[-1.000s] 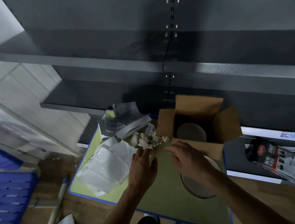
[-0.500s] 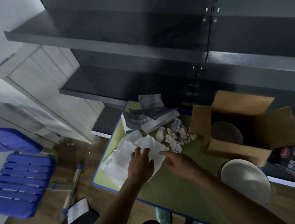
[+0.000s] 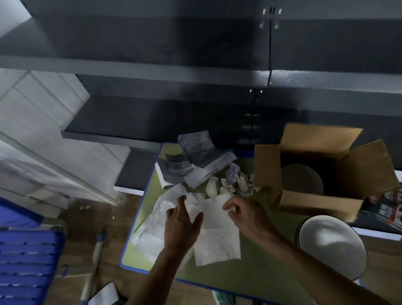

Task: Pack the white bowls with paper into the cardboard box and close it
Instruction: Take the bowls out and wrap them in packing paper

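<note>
Dark grey shelving (image 3: 187, 63) fills the upper part of the view, with two shelf boards projecting over the work area. Below it stands a green desk (image 3: 254, 274) with a blue edge. A blue chair (image 3: 20, 265) sits on the wooden floor, well apart from the desk to the left.

The cardboard box (image 3: 267, 168) rests on the far right part of the desk, all four flaps folded outward. One bowl (image 3: 302, 180) lies inside it in shadow. A white bowl (image 3: 332, 243) sits on the desk's right edge, just in front of the box's near flap. A printed packet (image 3: 399, 210) in red and black lies to the right of the box, blurred.

Silver bubble wrap (image 3: 194, 148) lies at the desk's far edge. Clear plastic sheets (image 3: 149, 237) cover the left side of the desk. A white paper sheet (image 3: 215, 246) lies flat at the middle, near the person. Crumpled paper (image 3: 234, 183) is heaped between the bubble wrap and the box's left flap.

The left hand (image 3: 179, 227) is over the plastic and the paper's left edge, fingers straight and spread wide. The right hand (image 3: 247, 216) is at the paper's far right corner, fingers curled inward; whether they pinch the sheet cannot be told.
</note>
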A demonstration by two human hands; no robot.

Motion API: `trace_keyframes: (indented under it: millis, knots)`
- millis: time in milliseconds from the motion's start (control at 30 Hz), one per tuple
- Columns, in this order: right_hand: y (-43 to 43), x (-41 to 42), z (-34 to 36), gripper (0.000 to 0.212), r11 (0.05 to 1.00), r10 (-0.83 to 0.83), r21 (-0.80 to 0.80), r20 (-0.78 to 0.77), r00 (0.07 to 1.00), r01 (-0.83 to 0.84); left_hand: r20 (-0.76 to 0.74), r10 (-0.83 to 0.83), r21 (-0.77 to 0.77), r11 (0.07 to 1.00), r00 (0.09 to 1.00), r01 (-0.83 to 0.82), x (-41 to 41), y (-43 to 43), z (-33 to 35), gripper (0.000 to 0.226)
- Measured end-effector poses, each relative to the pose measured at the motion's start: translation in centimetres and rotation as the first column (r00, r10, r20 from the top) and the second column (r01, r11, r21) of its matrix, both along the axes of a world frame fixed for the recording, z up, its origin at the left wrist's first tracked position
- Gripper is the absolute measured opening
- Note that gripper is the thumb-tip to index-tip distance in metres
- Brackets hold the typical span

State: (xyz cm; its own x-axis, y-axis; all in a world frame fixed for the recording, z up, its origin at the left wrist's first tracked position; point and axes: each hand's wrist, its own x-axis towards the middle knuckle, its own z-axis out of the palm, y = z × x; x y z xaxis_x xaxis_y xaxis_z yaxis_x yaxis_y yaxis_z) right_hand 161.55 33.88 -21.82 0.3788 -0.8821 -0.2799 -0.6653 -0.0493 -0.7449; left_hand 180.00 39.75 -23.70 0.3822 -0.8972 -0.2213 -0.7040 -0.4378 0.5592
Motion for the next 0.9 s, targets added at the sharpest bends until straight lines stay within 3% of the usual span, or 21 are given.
trace_keyframes:
  millis: [167,400,567,700,833,900]
  knots:
    - [-0.2,-1.5,2.0,0.028,0.998,-0.054,-0.010,0.087,0.995,0.055,-0.115,0.032,-0.162,0.986,0.993,-0.050,-0.9,-0.2,2.5,0.059]
    - [-0.2,-6.0,5.2,0.029,0.979,-0.180,-0.071,0.134,0.974,0.191,-0.294,-0.045,-0.297,0.954,0.955,-0.047,-3.3,-2.2,4.6,0.033]
    - [0.4,-9.7,7.0,0.026,0.945,-0.277,-0.133,0.157,0.948,0.298,-0.439,-0.224,-0.336,0.939,0.870,0.073,-7.3,-2.5,5.8,0.054]
    - [1.3,-13.6,7.1,0.027,0.927,-0.341,-0.110,0.145,0.929,0.358,-0.324,-0.340,-0.401,0.895,0.883,0.198,-10.3,-3.2,5.7,0.068]
    - [2.4,-17.0,6.4,0.027,0.892,-0.425,-0.111,0.117,0.897,0.437,-0.348,-0.308,-0.363,0.915,0.885,0.176,-13.3,-4.0,6.2,0.061]
    - [3.0,-18.3,5.8,0.023,0.872,-0.454,-0.192,0.030,0.891,0.451,-0.307,-0.292,-0.361,0.916,0.906,0.173,-14.1,-4.1,6.5,0.055]
